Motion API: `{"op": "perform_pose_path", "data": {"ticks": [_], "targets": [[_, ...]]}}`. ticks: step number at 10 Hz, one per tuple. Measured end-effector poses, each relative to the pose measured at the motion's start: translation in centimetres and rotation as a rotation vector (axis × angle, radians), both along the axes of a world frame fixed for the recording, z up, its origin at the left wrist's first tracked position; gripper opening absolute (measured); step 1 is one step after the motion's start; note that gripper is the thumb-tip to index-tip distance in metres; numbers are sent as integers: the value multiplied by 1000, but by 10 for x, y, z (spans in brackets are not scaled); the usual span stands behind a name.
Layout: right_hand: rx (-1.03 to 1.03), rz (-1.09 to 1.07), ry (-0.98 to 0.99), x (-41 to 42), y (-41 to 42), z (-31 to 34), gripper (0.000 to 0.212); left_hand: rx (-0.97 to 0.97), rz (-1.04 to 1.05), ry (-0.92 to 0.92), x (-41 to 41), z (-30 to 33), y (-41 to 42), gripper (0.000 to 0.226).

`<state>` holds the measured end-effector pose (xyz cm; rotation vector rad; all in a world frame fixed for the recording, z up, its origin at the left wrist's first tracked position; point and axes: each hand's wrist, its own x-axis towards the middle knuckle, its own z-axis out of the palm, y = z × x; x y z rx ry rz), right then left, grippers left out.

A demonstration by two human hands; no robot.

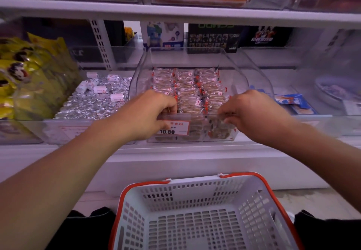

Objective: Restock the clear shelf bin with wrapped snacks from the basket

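At the front lip of the clear bin [195, 115], both the left hand [154, 110] and right hand [246, 112] are curled closed on it; wrapped snacks [187, 85] fill it, the basket [195, 220] is emptied. Tugged unevenly, rows could be toppled.

— What's the person wearing up top, can you see?
— Both forearms bare to the frame edge, no sleeves showing. Left hand [150, 112] bare, right hand [252, 110] bare too — no gloves, no watch.
— And lower down?
— Dark black clothing [91, 214], bottom edge.
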<state>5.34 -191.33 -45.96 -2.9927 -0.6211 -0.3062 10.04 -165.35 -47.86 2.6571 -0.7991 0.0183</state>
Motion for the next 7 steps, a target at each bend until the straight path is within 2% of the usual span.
{"op": "perform_pose_path", "data": {"ticks": [1, 2, 4, 5, 6, 7], "targets": [[3, -33, 7, 1, -1, -2, 15, -13, 13, -44, -4, -6, -5, 27], [-29, -40, 65, 4, 1, -5, 15, 69, 23, -64, -6, -12, -10, 26], [-80, -28, 67, 0, 4, -8, 15, 132, 33, -64, -12, -3, -9, 39], [-83, -14, 45, -5, 0, -8, 30, 206, 31, -157, -23, 2, -6, 35], [-79, 0, 76, -15, -4, -21, 28, 314, 4, -217, -34, -2, -2, 41], [-16, 64, 150, -33, -13, -29, 57, 293, -28, -146, -47, -7, 6, 57]]}}
